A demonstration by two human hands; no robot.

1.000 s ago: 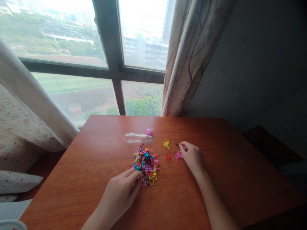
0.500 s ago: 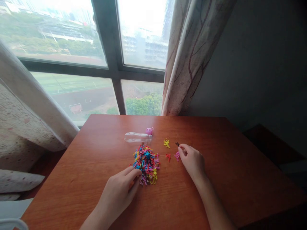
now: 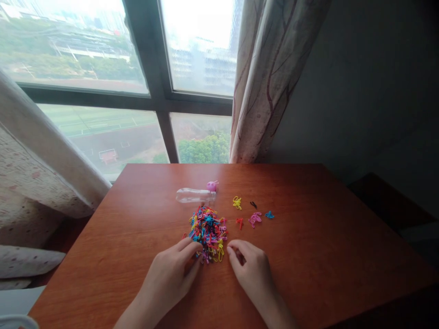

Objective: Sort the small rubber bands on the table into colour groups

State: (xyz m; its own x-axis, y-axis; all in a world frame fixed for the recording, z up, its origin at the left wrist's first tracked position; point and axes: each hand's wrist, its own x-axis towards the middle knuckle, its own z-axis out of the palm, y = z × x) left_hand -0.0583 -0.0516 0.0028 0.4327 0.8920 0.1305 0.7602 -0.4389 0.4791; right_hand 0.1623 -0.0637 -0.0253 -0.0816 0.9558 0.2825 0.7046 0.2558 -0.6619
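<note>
A heap of small looped hair ties [image 3: 208,228] in many colours lies mid-table. My left hand [image 3: 174,265] rests at its lower left edge, thumb and fingers curled together against the ties; what they pinch, if anything, is hidden. Just right of the heap is my right hand [image 3: 252,262], its thumb and forefinger drawn together with nothing visible between them. Farther right lie separate small groups: yellow ties [image 3: 237,203], a black tie [image 3: 253,204], red ties [image 3: 239,223], pink ties [image 3: 255,220] and a blue tie [image 3: 269,214].
Behind the heap a clear plastic bottle [image 3: 194,195] lies on its side, with a pink cap [image 3: 212,186] beside its neck. The brown wooden table [image 3: 308,256] meets a window and curtains [image 3: 254,114] at the back. A white object [image 3: 18,321] shows at the lower left corner.
My right hand has moved from the small groups back left and nearer, beside the heap. The black tie it was at now lies on the table. My left hand stays put.
</note>
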